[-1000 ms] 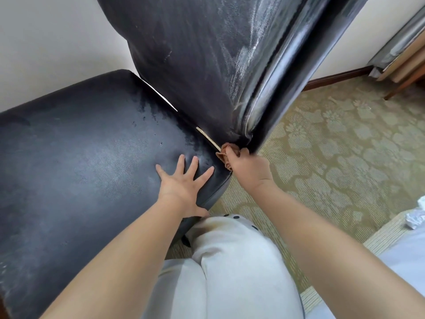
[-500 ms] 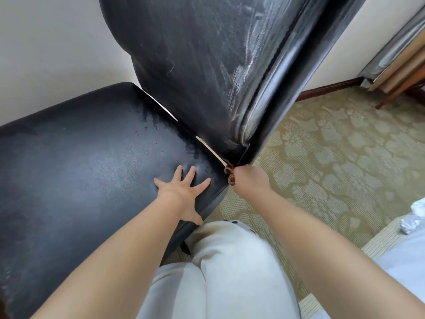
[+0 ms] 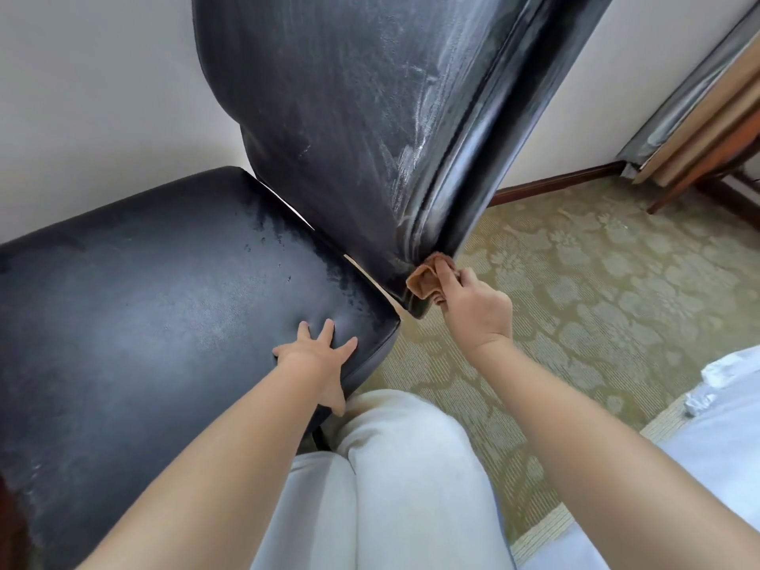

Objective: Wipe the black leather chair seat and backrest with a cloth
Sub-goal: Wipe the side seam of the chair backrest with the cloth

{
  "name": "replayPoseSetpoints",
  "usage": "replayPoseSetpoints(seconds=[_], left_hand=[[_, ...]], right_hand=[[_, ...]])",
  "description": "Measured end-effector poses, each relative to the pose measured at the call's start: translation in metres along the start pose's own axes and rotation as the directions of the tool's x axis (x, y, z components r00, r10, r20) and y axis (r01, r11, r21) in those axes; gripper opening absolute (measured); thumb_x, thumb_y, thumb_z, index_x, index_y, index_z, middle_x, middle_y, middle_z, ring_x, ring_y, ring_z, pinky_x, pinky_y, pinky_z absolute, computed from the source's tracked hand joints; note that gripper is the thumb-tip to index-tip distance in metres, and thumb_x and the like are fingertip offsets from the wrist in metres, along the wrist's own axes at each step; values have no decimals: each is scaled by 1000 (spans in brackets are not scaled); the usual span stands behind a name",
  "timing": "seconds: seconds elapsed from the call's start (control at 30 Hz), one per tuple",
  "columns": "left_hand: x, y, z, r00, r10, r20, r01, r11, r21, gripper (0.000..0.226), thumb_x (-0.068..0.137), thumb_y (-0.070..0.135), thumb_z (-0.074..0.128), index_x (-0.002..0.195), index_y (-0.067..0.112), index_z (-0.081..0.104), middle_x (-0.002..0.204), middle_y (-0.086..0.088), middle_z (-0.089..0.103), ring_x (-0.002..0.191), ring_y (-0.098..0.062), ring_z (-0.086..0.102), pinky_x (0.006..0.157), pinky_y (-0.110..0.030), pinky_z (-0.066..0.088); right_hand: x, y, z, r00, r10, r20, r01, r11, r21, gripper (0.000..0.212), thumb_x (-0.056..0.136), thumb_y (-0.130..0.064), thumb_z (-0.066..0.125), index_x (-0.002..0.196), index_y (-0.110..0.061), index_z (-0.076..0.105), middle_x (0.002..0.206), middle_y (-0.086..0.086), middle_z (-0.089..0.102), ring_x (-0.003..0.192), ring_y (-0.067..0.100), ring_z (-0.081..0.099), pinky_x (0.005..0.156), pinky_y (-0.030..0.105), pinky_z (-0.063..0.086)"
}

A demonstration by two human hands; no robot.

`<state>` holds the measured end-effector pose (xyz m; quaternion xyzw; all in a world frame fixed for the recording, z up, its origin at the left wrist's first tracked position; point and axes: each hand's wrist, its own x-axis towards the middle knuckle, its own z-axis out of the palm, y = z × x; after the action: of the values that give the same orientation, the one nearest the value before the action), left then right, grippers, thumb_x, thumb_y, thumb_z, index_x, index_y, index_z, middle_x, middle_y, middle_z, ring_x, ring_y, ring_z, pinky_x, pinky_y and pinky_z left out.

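The black leather chair fills the left and upper part of the head view: its seat (image 3: 135, 306) spreads out low on the left, and its backrest (image 3: 329, 117) rises from the seat's far edge, its long axis running up and away from the person. A bunched brown cloth (image 3: 425, 279) sits at the backrest's bottom corner, against the side edge, where a shiny piped seam (image 3: 456, 174) climbs the backrest. The right hand (image 3: 475, 306) grips the cloth with curled fingers and is the hand nearer the backrest; nearly the whole backrest lies above and beyond its fingers, so the coming stroke probably has to travel upward along that seam or across the hazy, streaked face beside it. The left hand (image 3: 318, 347) lies flat on the seat's near corner, fingers spread and straight, holding nothing; it looks to be steadying the chair. A narrow gap shows between seat and backrest. The seat carries a dull grey film at its middle. Beyond the chair are a pale wall (image 3: 82, 96), a dark skirting board (image 3: 559, 185) and a patterned green carpet (image 3: 596, 281); the person's pale trouser knee (image 3: 403, 446) is low in the view.
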<state>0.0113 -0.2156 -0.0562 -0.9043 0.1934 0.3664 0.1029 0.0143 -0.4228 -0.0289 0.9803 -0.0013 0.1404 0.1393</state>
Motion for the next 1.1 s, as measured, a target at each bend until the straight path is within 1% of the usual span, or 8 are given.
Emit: replayPoseSetpoints(seconds=[0.1,0.4,0.47,0.57,0.67,0.77,0.9,1.1], left_hand=[[3,0,-2,1000,5,15,-5,1000,8,108,78,55,65,150,39,-13,159,-3,-19,144,-42,-12,103,-55,39],[12,-3,-7,999,31,34,-32,999,26,105,80,54,64,150,39,-12,159,-4,-18,144,-45,-9,105,-57,36],[13,-2,-9,999,32,34,-33,999,25,103,81,53,63,151,38,-10,160,-6,-16,143,-47,-7,106,-57,36],[15,-3,-10,999,35,26,-35,999,9,99,82,52,62,152,38,-6,160,-6,-13,143,-47,-5,106,-57,36],[12,-3,-9,999,37,18,-37,999,-2,96,83,52,60,151,39,-6,160,-5,-13,143,-46,-6,108,-56,35],[10,-2,-9,999,30,14,-30,1000,0,95,85,51,59,151,39,-7,160,-4,-14,144,-45,-7,107,-56,35],[11,-3,-10,999,33,19,-33,999,-16,94,85,51,59,151,40,-6,160,-4,-14,144,-43,-7,108,-57,34],[15,-2,-8,1000,16,2,-16,1000,-12,94,84,48,59,151,41,-7,160,-4,-14,144,-43,-7,105,-56,36]], right_hand=[[1,-6,11,958,-18,287,-13,994,105,53,96,-25,46,146,-30,27,116,2,55,86,25,64,58,29,39],[-7,-25,18,947,167,273,-231,947,223,66,94,-33,47,151,-27,13,137,3,42,91,30,62,63,31,36],[-4,-20,18,976,153,156,-188,952,240,70,87,-30,61,148,-19,29,126,7,52,74,32,62,55,30,35],[-1,-13,13,990,95,-107,-65,965,253,64,53,-18,87,113,-9,66,88,10,65,38,28,52,39,23,32],[0,-10,8,979,27,-200,23,970,243,55,48,-15,87,100,-12,70,80,8,65,33,26,48,38,19,31],[0,-13,3,988,63,-138,-31,975,222,51,60,-15,81,109,-14,68,88,8,64,41,27,53,42,22,30],[2,-19,10,983,99,154,-121,982,142,50,96,-18,42,144,-22,31,131,9,43,85,31,62,61,31,35],[15,-30,10,936,199,292,-257,951,174,50,97,-21,37,146,-22,25,123,9,47,96,33,60,67,35,41]])
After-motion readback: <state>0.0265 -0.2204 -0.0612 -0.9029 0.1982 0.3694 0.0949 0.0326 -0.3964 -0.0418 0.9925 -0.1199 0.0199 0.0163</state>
